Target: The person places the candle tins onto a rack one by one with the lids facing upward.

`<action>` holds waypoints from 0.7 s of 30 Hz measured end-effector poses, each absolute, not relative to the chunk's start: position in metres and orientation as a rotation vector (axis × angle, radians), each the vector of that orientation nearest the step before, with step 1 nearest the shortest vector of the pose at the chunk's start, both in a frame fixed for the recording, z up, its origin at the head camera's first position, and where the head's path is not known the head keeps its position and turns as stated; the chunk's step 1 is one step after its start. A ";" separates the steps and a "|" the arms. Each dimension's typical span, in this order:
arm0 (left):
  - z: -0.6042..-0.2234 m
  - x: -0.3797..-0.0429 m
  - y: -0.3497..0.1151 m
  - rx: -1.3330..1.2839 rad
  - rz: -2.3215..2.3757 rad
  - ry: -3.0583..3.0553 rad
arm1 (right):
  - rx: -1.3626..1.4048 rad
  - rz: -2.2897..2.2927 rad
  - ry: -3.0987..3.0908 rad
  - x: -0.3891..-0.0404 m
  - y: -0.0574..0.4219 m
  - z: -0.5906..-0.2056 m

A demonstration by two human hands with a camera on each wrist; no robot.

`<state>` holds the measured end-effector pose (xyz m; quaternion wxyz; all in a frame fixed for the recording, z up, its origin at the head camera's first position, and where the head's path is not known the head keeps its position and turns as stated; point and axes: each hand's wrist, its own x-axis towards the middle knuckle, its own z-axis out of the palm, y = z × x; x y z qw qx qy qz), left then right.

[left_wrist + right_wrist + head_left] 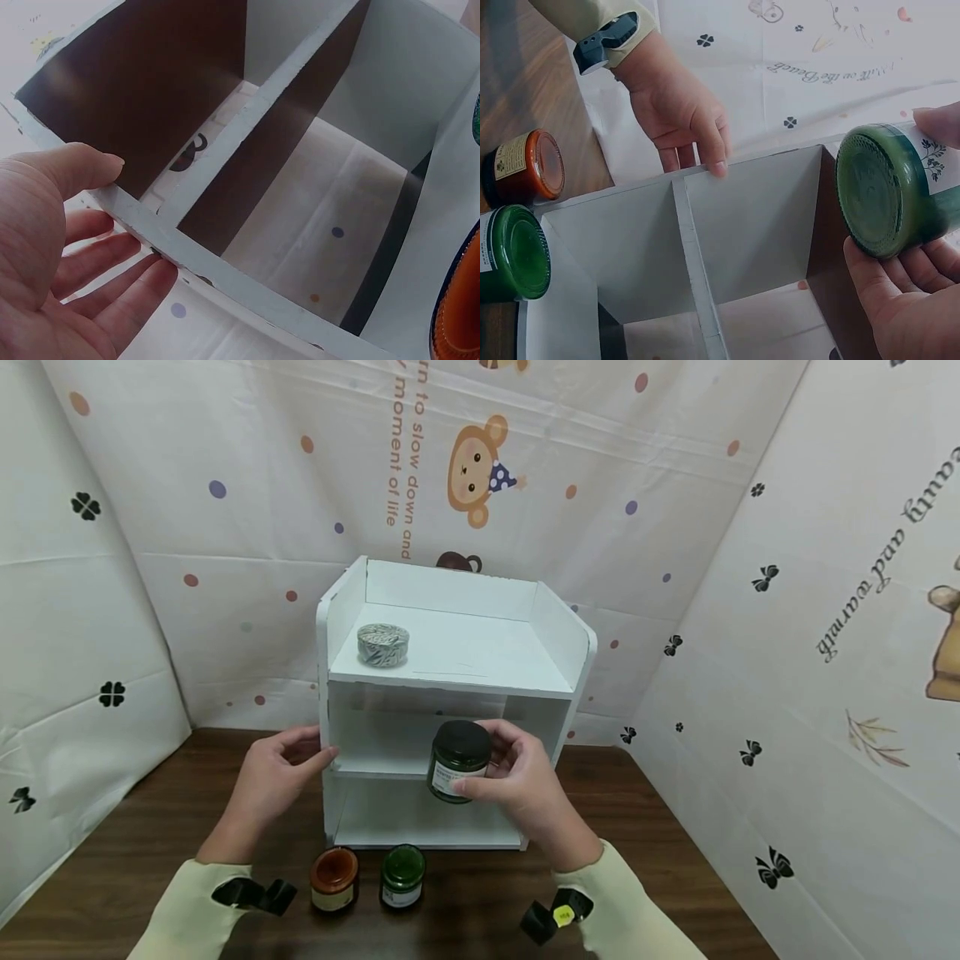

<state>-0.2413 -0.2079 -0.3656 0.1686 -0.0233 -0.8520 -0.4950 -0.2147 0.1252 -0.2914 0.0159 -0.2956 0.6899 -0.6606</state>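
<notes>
My right hand [525, 777] holds a dark green glass jar [459, 760] with a black lid and white label, in front of the white shelf unit [450, 685]. Thumb and fingers lie on opposite sides of the jar, and its round base [874, 191] faces the right wrist camera. At the unit's left side panel, my left hand [273, 777] grips the front edge. Its thumb [90, 166] lies on the inner side, with the other fingers along the outside.
A patterned round tin [383, 646] sits on the top shelf at the left. On the wooden table [660, 852], an amber jar [333, 878] and a green jar [402, 875] stand before the unit. Printed cloth [247, 502] hangs behind and on both sides.
</notes>
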 end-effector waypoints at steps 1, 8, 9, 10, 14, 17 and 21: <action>-0.365 -0.241 -0.208 -0.068 -1.407 -2.421 | -0.917 -2.052 2.151 -0.215 0.125 -0.290; -0.365 -0.241 -0.208 -0.069 -1.413 -2.424 | -0.912 -2.007 2.193 -0.216 0.123 -0.282; -0.365 -0.241 -0.208 -0.069 -1.414 -2.425 | -0.910 -2.005 2.195 -0.217 0.123 -0.281; -0.365 -0.241 -0.208 -0.070 -1.414 -2.426 | -0.906 -2.002 2.199 -0.217 0.123 -0.279; -0.365 -0.241 -0.208 -0.075 -1.413 -2.430 | -0.897 -1.993 2.207 -0.217 0.123 -0.274; -0.365 -0.241 -0.208 -0.075 -1.413 -2.429 | -0.903 -1.990 2.203 -0.217 0.122 -0.270; -0.365 -0.240 -0.208 -0.068 -1.417 -2.428 | -0.903 -1.992 2.186 -0.217 0.120 -0.264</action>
